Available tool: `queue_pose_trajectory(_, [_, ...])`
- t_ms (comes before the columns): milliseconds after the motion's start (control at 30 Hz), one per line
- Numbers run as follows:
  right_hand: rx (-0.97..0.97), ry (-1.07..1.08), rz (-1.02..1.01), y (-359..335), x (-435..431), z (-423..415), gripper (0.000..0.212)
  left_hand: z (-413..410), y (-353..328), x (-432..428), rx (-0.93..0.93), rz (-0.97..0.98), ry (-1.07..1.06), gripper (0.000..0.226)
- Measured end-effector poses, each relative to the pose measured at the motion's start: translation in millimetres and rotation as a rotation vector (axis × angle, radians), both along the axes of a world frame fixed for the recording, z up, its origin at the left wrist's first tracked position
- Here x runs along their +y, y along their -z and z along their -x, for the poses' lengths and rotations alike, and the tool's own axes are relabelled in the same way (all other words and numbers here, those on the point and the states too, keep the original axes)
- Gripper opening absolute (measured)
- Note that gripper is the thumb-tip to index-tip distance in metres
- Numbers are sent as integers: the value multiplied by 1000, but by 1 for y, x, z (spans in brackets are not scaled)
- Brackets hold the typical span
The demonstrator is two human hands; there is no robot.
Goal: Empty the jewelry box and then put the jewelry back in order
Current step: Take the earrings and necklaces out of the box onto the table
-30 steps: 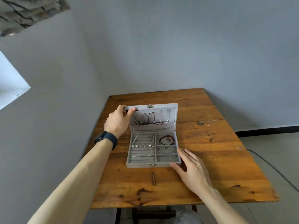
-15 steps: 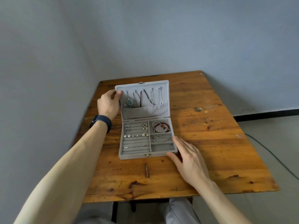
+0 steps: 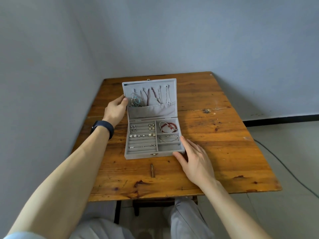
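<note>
— What is worn on the arms?
— A dark band (image 3: 103, 129) on the left wrist; forearms bare, a pale blue sleeve (image 3: 20, 235) at the left elbow.
— Legs?
— Light grey trousers (image 3: 187, 219).

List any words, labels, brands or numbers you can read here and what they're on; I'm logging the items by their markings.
None can be read. The grey jewelry box, its lid, the wristband on the left arm and the wooden table show no legible text; the small metal clasp is too small to tell.
</note>
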State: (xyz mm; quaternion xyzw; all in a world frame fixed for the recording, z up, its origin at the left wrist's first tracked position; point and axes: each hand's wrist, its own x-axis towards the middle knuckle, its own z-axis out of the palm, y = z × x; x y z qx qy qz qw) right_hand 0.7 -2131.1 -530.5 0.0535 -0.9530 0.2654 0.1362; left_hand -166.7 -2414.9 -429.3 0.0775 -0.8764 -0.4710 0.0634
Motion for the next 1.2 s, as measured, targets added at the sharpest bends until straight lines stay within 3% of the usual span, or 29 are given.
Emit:
queue_pose_trajectory(167, [-17,-1,23,-6,0,-2,70,-61,27,1,-47,32,31,58])
queue_pose_trajectory(267, [-45,-6,41,-10,-1,-4,71,-112,47,7,-34,109,50,75])
queue_pose_trajectory(433, [-94,-18,55,-17,-3,-8,72,-161,77,13,-45,497,135,103])
queue_pose_trajectory(500, [-113,-16,60,-19,-3,-9,72,-164,84,13,-59,570,125,108])
queue_pose_trajectory(733, [-162,46,32,-29,-9,-9,70,-163,87,11,-43,583,125,104])
queue_pose_trajectory(867, [-51,41,-47,-57,-30,18,56,-163,90,9,-26,572,120,102])
queue_pose_trajectory(1200, [-96,-21,259,-124,-113,135,32,-164,96,9,20,522,96,88])
